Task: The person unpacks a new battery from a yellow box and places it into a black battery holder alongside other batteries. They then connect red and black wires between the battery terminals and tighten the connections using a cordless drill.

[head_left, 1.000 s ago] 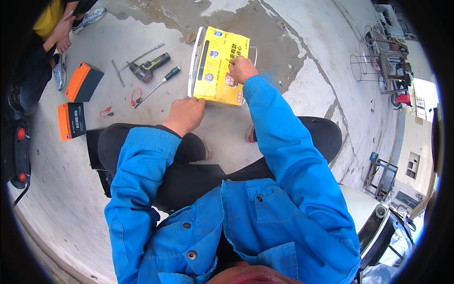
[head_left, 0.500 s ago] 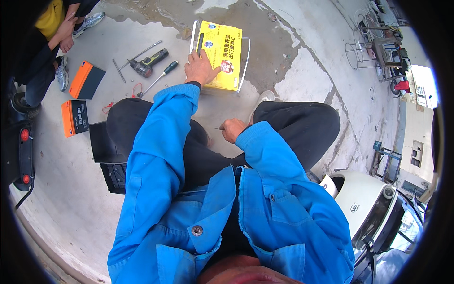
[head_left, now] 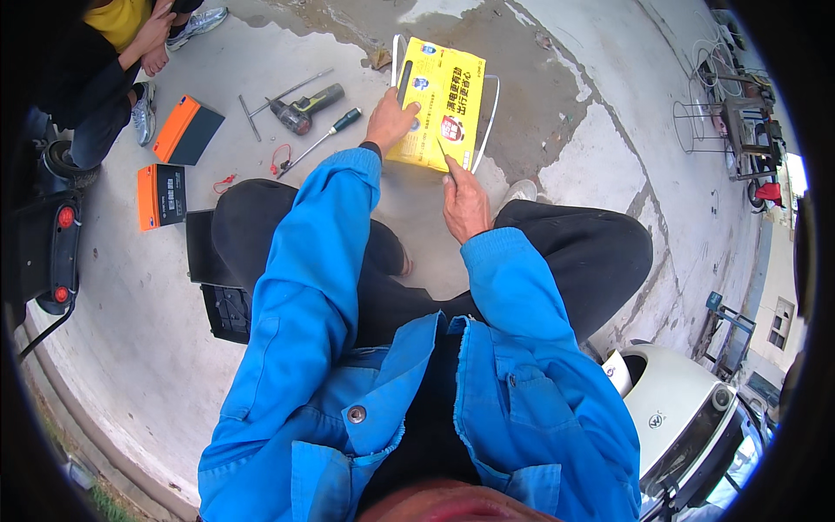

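Observation:
A yellow cardboard box (head_left: 448,96) with a dark handle slot stands on the concrete in front of me, white straps sticking out at both sides. My left hand (head_left: 391,122) grips its left edge, thumb on the top face and the other fingers mostly hidden over the side. Between the closed fingers of my right hand (head_left: 467,204) is a thin, dark, pointed tool (head_left: 443,150), its tip over the box's near edge. I cannot make out whether this is a knife or another tool.
Left of the box lie a screwdriver (head_left: 317,143), a cordless drill (head_left: 303,109), a T-handle wrench (head_left: 252,117) and two orange-and-black batteries (head_left: 187,130). An open black case (head_left: 228,309) sits by my left knee. Another person (head_left: 104,78) crouches far left. A white scooter (head_left: 674,391) stands right.
My right hand has come up from between my knees to the box's near edge with the thin tool. My left hand has shifted to the box's left edge. The whole view has moved slightly.

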A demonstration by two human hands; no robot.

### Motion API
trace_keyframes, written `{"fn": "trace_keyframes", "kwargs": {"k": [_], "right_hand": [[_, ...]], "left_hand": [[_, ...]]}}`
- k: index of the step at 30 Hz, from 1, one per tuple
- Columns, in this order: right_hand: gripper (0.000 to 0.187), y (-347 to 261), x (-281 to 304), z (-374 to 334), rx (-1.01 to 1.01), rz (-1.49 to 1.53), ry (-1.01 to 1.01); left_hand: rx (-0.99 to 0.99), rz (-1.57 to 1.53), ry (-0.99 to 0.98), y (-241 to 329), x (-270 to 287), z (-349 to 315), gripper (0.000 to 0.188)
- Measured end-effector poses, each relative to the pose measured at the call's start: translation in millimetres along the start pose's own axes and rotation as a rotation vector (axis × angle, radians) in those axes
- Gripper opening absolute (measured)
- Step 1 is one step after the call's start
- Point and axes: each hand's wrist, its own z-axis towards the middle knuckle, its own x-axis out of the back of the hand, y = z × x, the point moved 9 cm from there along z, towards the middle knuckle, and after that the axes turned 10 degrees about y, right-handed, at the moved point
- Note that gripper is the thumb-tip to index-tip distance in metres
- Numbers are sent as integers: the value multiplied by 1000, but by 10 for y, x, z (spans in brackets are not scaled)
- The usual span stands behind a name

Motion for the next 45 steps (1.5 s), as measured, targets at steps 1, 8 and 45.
{"fn": "trace_keyframes", "kwargs": {"k": [1,8,45], "right_hand": [[44,32,-118,14,-25,-51,-105],[40,-302,-292,113,171,-93,-153],[40,278,264,720,-230,139,151]], "left_hand": [[36,-25,19,-64,26,26,72],[148,-231,228,-555,266,278,54],[-44,95,96,261,76,-116,108]]}}
